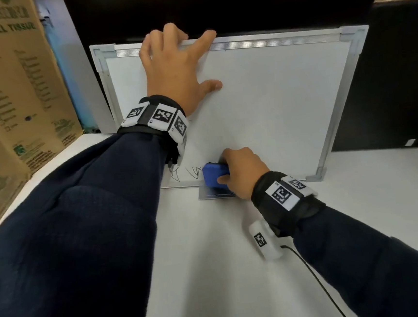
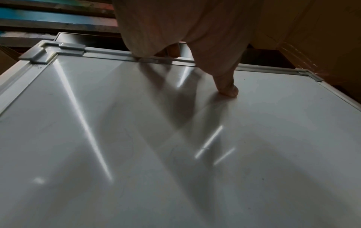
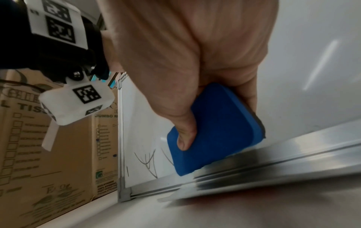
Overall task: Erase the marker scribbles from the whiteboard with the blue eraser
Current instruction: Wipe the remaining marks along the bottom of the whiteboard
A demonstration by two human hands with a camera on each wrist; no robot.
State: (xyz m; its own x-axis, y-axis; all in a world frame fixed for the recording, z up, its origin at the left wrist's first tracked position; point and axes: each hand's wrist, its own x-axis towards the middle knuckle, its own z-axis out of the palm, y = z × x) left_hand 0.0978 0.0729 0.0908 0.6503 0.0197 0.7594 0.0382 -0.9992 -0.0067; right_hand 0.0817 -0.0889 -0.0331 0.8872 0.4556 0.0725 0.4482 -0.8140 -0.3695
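While my left hand (image 1: 173,70) hooks its fingers over the top rail of the whiteboard (image 1: 274,107), thumb spread flat on the white face, the board leans upright on the table (image 1: 210,246). Black scribbles (image 1: 186,174) sit at the lower left, just left of the blue eraser (image 1: 215,175). My right hand (image 1: 244,171) pinches it, thumb across its back, against the board's bottom edge.

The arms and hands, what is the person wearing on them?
Both hands, left and right, are bare. Dark navy sleeves cover both arms. Each wrist carries a black band with white blocks printed with black square codes; a thin black cable trails from the right one.
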